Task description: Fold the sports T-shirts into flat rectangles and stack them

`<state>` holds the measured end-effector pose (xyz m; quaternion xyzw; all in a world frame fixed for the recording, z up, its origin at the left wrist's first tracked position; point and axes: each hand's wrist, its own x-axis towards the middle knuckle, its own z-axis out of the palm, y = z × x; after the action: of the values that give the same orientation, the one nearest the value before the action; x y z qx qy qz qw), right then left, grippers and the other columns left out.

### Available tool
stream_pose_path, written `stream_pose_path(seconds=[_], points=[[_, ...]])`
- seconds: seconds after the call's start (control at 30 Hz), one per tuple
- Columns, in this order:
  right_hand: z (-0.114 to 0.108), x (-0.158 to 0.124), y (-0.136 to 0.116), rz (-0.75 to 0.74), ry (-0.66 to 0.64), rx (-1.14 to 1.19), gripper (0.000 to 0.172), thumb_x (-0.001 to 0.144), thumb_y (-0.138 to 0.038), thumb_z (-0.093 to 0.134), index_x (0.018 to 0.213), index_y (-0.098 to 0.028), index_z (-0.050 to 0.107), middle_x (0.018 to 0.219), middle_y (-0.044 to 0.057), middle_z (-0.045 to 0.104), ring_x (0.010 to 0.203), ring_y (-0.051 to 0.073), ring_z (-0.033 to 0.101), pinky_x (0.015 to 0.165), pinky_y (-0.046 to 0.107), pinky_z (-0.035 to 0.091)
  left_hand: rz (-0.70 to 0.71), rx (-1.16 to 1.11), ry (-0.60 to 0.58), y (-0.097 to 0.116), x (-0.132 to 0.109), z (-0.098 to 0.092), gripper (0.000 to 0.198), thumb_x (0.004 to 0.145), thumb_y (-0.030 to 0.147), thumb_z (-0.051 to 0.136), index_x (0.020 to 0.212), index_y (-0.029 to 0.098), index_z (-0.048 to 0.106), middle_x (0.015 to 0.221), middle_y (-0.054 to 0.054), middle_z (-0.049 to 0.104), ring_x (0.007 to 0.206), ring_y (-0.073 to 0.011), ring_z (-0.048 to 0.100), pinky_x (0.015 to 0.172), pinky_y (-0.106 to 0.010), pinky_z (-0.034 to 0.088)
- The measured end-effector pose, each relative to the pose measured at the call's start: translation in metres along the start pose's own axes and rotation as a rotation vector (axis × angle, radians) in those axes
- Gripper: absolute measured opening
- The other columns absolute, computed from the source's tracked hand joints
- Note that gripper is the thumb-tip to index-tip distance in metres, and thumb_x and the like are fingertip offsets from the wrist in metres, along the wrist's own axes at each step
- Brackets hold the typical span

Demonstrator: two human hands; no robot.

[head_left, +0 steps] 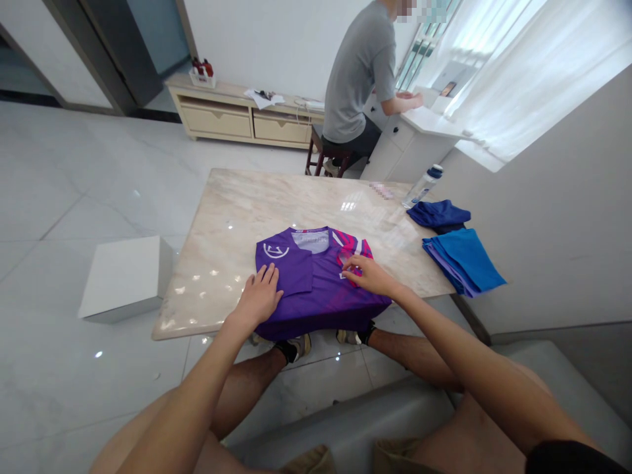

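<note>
A purple sports jersey (316, 304) lies near the front edge of the marble-topped table, its lower part hanging over that edge. The left sleeve, with a white logo, is folded inward across the front. On that fold my left hand (260, 294) rests flat, fingers stretched out. My right hand (369, 274) is at the pink-and-white patterned sleeve on the other side, thumb and fingers drawn together in a pinch on the fabric. The pale inside of the collar shows at the top.
The marble-topped table (217, 230) bears a water bottle (423, 186), a dark blue folded garment (439, 214) and a stack of blue and lilac clothes (467, 260) at right. A white box (123, 276) stands left on the floor. A person in grey (358, 72) sits beyond.
</note>
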<state>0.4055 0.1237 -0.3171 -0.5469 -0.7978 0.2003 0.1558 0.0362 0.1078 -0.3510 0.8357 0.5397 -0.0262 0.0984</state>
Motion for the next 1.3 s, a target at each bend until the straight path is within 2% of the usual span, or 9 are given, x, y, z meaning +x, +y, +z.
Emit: stream_pose_path(seconds=[0.07, 0.17, 0.33, 0.47, 0.6, 0.87, 1.03, 1.17, 1.3], points=[[0.005, -0.003, 0.002, 0.049, 0.059, -0.043, 0.016, 0.105, -0.033, 0.063, 0.103, -0.021, 0.074, 0.105, 0.008, 0.077, 0.099, 0.023, 0.072, 0.095, 0.036, 0.056, -0.002, 0.007, -0.003, 0.001, -0.001, 0.0, 0.065, 0.109, 0.034, 0.047, 0.171, 0.012, 0.044, 0.181, -0.017, 0.032, 0.168, -0.0379, 0.032, 0.132, -0.058, 0.037], [0.015, -0.004, 0.007, 0.249, 0.067, -0.144, 0.015, 0.104, -0.034, 0.065, 0.109, -0.021, 0.071, 0.106, 0.009, 0.076, 0.1, 0.025, 0.072, 0.092, 0.036, 0.057, -0.012, 0.029, 0.005, 0.004, -0.001, -0.004, 0.064, 0.109, 0.033, 0.048, 0.169, 0.012, 0.046, 0.18, -0.017, 0.034, 0.167, -0.0383, 0.034, 0.131, -0.058, 0.038], [0.039, 0.005, 0.0, 0.391, 0.1, -0.327, 0.042, 0.102, -0.05, 0.071, 0.129, -0.018, 0.063, 0.132, 0.017, 0.072, 0.124, 0.033, 0.067, 0.102, 0.04, 0.054, -0.019, 0.06, 0.021, 0.01, -0.003, -0.012, 0.058, 0.11, 0.028, 0.047, 0.166, 0.015, 0.052, 0.177, -0.018, 0.042, 0.163, -0.0371, 0.041, 0.129, -0.056, 0.041], [0.055, 0.017, -0.013, 0.473, 0.13, -0.371, 0.036, 0.109, -0.05, 0.059, 0.126, -0.018, 0.062, 0.13, 0.018, 0.071, 0.123, 0.033, 0.067, 0.098, 0.04, 0.053, -0.017, 0.066, 0.017, 0.012, -0.004, -0.014, 0.059, 0.11, 0.028, 0.046, 0.166, 0.012, 0.05, 0.177, -0.02, 0.04, 0.163, -0.0383, 0.04, 0.129, -0.059, 0.041], [0.059, 0.022, -0.014, 0.479, 0.172, -0.299, 0.023, 0.113, -0.04, 0.049, 0.114, -0.023, 0.063, 0.116, 0.013, 0.076, 0.11, 0.029, 0.072, 0.089, 0.035, 0.053, -0.022, 0.054, 0.015, 0.012, -0.004, -0.012, 0.058, 0.109, 0.028, 0.047, 0.165, 0.015, 0.052, 0.177, -0.019, 0.041, 0.163, -0.0384, 0.04, 0.13, -0.06, 0.038], [0.049, 0.028, -0.022, 0.511, 0.316, -0.138, 0.029, 0.112, -0.045, 0.048, 0.119, -0.026, 0.069, 0.105, 0.013, 0.081, 0.099, 0.035, 0.075, 0.083, 0.043, 0.055, -0.007, 0.022, 0.04, 0.009, -0.003, -0.005, 0.06, 0.109, 0.03, 0.044, 0.167, 0.015, 0.051, 0.177, -0.02, 0.041, 0.163, -0.0397, 0.04, 0.129, -0.063, 0.038], [0.044, 0.037, -0.035, 0.409, 0.174, -0.038, 0.037, 0.112, -0.051, 0.048, 0.122, -0.025, 0.072, 0.113, 0.012, 0.081, 0.104, 0.033, 0.075, 0.088, 0.041, 0.056, -0.004, 0.013, 0.049, 0.006, -0.007, -0.008, 0.056, 0.11, 0.033, 0.045, 0.162, 0.016, 0.054, 0.175, -0.018, 0.044, 0.161, -0.0375, 0.043, 0.13, -0.058, 0.039], [0.022, 0.049, 0.002, 0.259, 0.204, -0.058, 0.029, 0.111, -0.035, 0.049, 0.118, -0.021, 0.073, 0.118, 0.013, 0.078, 0.108, 0.029, 0.071, 0.099, 0.04, 0.054, 0.014, -0.128, 0.191, -0.013, 0.007, -0.021, 0.048, 0.11, 0.037, 0.047, 0.151, 0.016, 0.06, 0.159, -0.019, 0.06, 0.143, -0.0351, 0.059, 0.121, -0.051, 0.049], [-0.013, 0.079, 0.069, 0.186, 0.153, -0.122, 0.025, 0.098, -0.022, 0.064, 0.119, -0.015, 0.074, 0.123, 0.017, 0.073, 0.116, 0.029, 0.068, 0.108, 0.04, 0.053, -0.029, -0.27, 0.305, -0.047, 0.058, -0.041, 0.036, 0.103, 0.031, 0.057, 0.135, 0.015, 0.065, 0.136, -0.018, 0.069, 0.132, -0.0318, 0.064, 0.119, -0.048, 0.051]])
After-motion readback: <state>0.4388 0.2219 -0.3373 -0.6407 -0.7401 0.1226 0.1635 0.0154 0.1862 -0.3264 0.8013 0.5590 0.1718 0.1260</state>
